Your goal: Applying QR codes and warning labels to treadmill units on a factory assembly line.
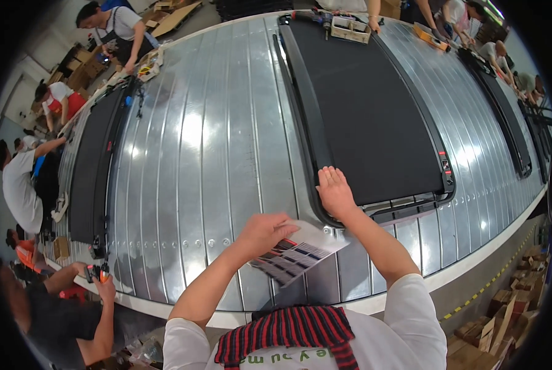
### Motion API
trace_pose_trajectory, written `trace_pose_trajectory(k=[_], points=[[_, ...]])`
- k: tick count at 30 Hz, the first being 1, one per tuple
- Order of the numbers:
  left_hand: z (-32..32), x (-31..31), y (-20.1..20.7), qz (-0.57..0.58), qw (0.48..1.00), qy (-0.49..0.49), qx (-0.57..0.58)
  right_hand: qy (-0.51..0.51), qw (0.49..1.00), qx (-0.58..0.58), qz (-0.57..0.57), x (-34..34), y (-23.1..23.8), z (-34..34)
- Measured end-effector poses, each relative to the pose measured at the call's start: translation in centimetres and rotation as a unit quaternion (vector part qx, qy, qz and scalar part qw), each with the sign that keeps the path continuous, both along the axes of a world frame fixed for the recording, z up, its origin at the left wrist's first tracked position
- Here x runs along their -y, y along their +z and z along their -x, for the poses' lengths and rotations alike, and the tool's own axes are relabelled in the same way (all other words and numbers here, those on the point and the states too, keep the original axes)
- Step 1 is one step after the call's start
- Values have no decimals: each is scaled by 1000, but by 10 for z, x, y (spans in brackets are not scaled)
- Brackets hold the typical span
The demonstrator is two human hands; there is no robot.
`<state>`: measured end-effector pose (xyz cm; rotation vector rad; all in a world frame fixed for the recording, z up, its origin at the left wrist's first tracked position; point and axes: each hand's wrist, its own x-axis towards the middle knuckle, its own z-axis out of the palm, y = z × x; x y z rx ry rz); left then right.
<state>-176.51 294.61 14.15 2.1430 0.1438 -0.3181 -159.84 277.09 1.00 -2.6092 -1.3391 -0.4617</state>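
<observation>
My left hand (265, 235) pinches the upper edge of a printed sheet (300, 260), which has rows of dark label-like patches on a pale backing. The sheet hangs tilted above the metal table, close to the near corner of a large black framed panel (374, 117). On the left rail of that panel, near its rounded corner, my right hand (335, 190) lies flat with its fingers stretched out and together. It holds nothing that I can see. Small red and white labels (445, 161) stick to the panel's right rail.
The ribbed metal table (211, 142) carries another black panel (94, 166) at left and one (501, 117) at right. A compartment box (350, 29) and a power drill (327, 24) rest at the panel's far end. Several people work around the edges. Cardboard pieces (504, 320) lie beyond the right edge.
</observation>
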Motion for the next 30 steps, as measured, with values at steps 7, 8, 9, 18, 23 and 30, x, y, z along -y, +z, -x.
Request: trace_pose_trajectory(k=[7,8,9,18,23,30], points=[[54,1,48,198,960,175,92,16,997,20,77,24,29,49],[61,1,49,166,968,165,93,-19,991,-134,15,27,44,53],[67,3,51,138,973,160,88,-64,949,-308,-14,31,63,54],[118,19,54,4,994,33,105,187,894,-404,-48,38,205,173],[157,14,124,-69,901,29,427,138,927,-346,-39,57,216,216],[292,-13,235,-25,620,-145,771,53,943,-320,-77,100,208,269]])
